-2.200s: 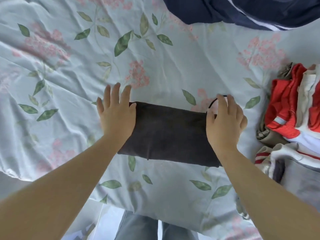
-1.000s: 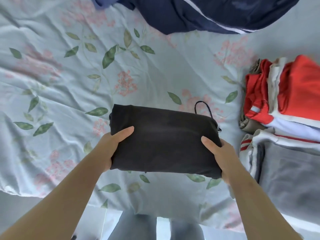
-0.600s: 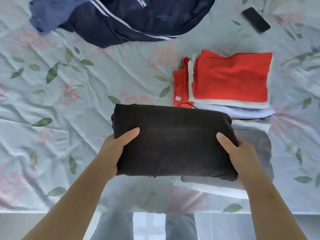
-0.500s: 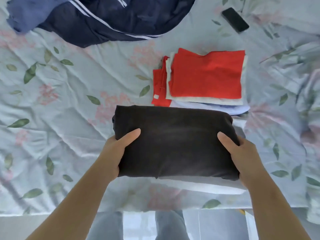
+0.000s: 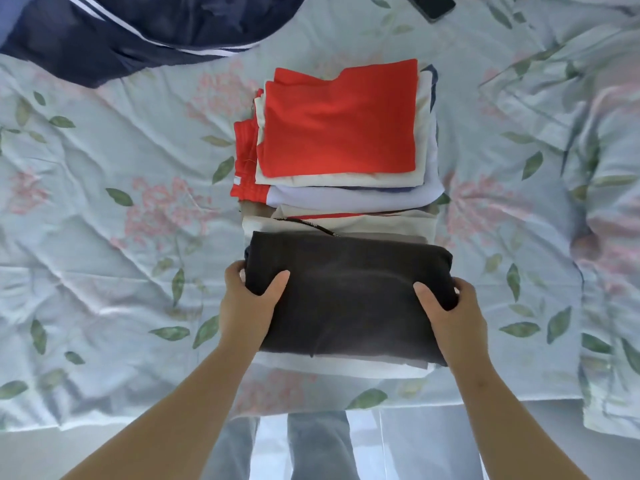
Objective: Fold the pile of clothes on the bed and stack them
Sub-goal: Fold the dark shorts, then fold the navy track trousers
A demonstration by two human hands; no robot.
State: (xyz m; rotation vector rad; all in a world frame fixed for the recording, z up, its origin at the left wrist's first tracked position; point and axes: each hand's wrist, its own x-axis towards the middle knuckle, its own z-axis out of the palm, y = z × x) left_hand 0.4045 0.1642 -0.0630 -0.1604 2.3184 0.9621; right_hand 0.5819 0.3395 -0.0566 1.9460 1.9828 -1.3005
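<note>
- Left hand (image 5: 247,306): the fingers (image 5: 232,271) were curled round the left end of the folded dark garment (image 5: 349,296), with the thumb (image 5: 277,282) pressed on its top face. The hand gripped the cloth.
- Right hand (image 5: 453,317): it gripped the right end the same way, thumb (image 5: 424,294) on top. The other fingers were mostly hidden behind the edge.
- The dark garment was folded into a thick flat packet and held level between both hands. A black drawstring (image 5: 311,224) trailed from its far edge.
- It lay over the near stack (image 5: 346,367) of pale folded clothes at the near edge of the bed (image 5: 121,220). Whether it rested on that stack or was held just above it could not be told.
- Just beyond stood the red-topped stack (image 5: 339,123), touching or nearly touching the near one.
- A crumpled navy garment (image 5: 138,26) with white stripes lay unfolded at the far left, well apart. A phone (image 5: 433,5) lay at the far edge.
- Judgement: the step in hand was placing the folded packet on the stack.
- Judgement: the next move called for squaring the packet to the edges below, tucking in the drawstring and drawing both hands out sideways without dragging the layers. The navy garment appeared to be next for folding.
</note>
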